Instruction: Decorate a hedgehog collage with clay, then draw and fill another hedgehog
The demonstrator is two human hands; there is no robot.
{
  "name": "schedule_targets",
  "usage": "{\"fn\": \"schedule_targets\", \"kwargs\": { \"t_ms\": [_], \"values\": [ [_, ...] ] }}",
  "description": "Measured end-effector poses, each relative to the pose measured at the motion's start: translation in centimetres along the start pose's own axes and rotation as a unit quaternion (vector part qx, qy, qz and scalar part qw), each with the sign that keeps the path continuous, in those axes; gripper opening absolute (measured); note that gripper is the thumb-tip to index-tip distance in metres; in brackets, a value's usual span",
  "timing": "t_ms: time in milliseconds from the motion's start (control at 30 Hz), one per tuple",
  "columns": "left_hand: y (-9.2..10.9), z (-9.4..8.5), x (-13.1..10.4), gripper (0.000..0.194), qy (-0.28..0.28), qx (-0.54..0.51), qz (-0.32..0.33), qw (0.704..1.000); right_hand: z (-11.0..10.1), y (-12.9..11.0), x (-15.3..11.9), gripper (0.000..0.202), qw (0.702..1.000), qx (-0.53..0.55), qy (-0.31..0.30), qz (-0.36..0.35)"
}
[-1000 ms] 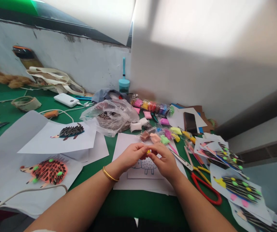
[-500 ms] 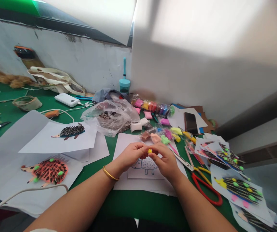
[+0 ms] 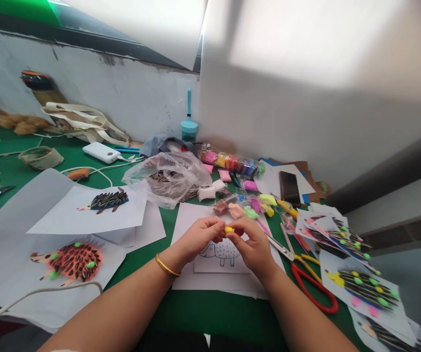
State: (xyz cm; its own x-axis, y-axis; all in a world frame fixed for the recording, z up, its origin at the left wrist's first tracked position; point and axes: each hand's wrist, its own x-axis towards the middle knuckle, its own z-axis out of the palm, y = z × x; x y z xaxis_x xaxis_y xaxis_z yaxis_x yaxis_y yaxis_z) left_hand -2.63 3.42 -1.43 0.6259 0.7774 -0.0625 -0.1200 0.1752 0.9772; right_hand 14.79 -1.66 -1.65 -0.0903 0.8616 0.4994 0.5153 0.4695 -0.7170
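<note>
Has a salmon-pink, seed-covered hedgehog picture [image 3: 78, 261] at near left. Pinches a small yellow lump [image 3: 229, 230] above a blue-outlined animal drawing [image 3: 225, 254], with the left hand [image 3: 207, 233] curled nearly closed at the lump's left and the right hand's [image 3: 250, 242] bent fingertips closed at its right. Has red-handled metal scissors [image 3: 328, 297] at right.
</note>
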Motion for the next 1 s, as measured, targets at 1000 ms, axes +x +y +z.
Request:
{"fn": "schedule_targets", "kwargs": {
  "t_ms": [1000],
  "values": [
    [-0.14,0.14,-0.06,0.045,-0.028,-0.012,-0.017,0.999,0.06,-0.11,0.04,0.011,1.000,0.000,-0.001,-0.002]
  ]
}}
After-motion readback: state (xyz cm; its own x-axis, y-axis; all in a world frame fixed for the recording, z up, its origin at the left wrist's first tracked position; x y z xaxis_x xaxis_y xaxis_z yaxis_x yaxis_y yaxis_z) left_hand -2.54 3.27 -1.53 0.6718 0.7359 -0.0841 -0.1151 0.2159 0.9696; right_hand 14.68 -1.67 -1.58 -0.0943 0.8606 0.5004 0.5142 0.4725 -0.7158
